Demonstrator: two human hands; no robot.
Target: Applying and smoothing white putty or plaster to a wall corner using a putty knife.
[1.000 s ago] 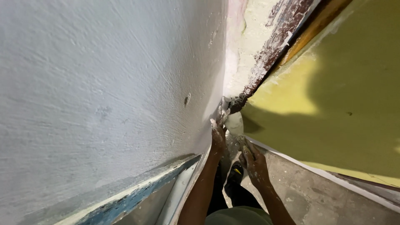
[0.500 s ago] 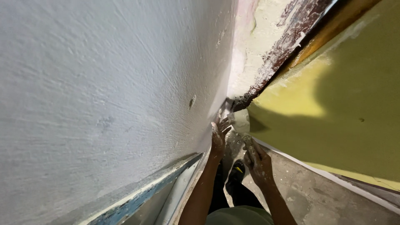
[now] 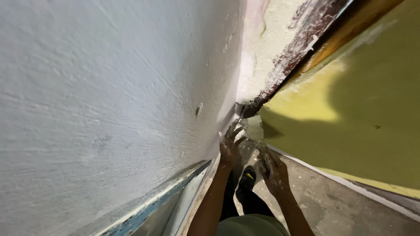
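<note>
I look down a white plastered wall (image 3: 109,96) toward its foot. My left hand (image 3: 229,144), smeared with white plaster, rests with spread fingers against the wall's lower corner, where the plaster meets a crumbling dark strip (image 3: 293,52). My right hand (image 3: 272,168) is lower and to the right, fingers curled near a pale lump (image 3: 253,126) at the base of the yellow wall (image 3: 363,96); whether it holds anything is unclear. My dark shoe (image 3: 247,179) shows between my forearms.
A blue and white painted ledge (image 3: 162,196) runs along the bottom of the white wall. Grey concrete floor (image 3: 341,205) lies to the right, edged by a white skirting line under the yellow wall.
My left hand has slid a little up the wall toward the corner and its fingers have spread. My right hand stays near the pale lump.
</note>
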